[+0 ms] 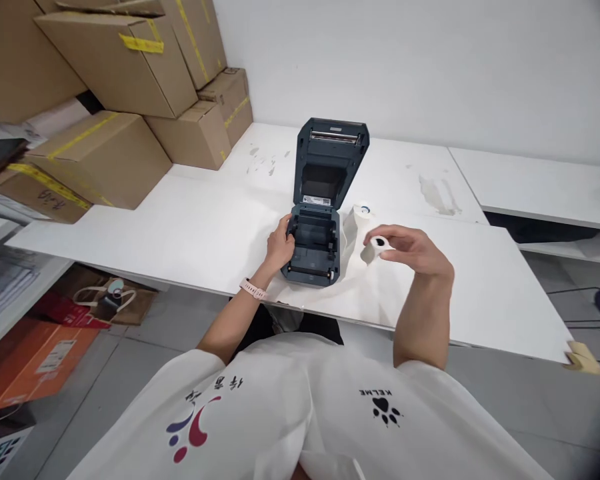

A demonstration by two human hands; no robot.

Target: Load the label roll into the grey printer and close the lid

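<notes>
The printer's (pixel 320 220) label print is too small to read; cardboard boxes (pixel 105 67) run off the frame.

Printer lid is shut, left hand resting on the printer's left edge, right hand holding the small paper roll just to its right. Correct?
Not quite. In the head view the printer has its lid raised, standing open toward the wall, with the empty bay showing. The rest holds: the left hand rests on the printer's left edge, and the right hand holds the small paper roll just to its right.
</notes>
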